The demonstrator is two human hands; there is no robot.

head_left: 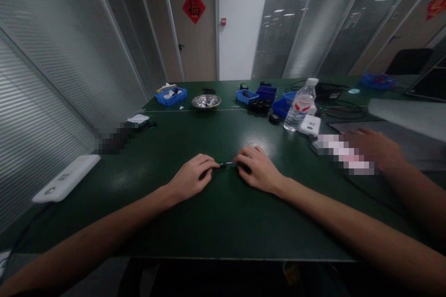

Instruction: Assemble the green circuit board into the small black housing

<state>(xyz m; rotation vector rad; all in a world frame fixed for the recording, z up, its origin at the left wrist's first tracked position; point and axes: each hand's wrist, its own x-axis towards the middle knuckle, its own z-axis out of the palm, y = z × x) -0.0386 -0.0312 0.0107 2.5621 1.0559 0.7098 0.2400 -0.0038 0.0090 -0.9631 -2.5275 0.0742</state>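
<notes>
Near the middle of the green table, my left hand (193, 174) is closed, with its fingertips pinching a small green and black piece (222, 165), perhaps a little circuit board. Facing it from the right, my right hand (259, 167) is closed around a tool with a thin metal shaft (230, 163), like a small screwdriver. The shaft's tip reaches the small piece; whether it touches is too small to tell. Most of the tool's handle is hidden by my right fingers. Both hands rest low over the tabletop.
A water bottle (300, 106) stands at the right, beside a white box (310, 125). A co-worker's hand (379, 148) reaches in at the right. Blue bins (246, 97) and a metal bowl (206, 102) sit farther back. A white device (66, 180) lies left.
</notes>
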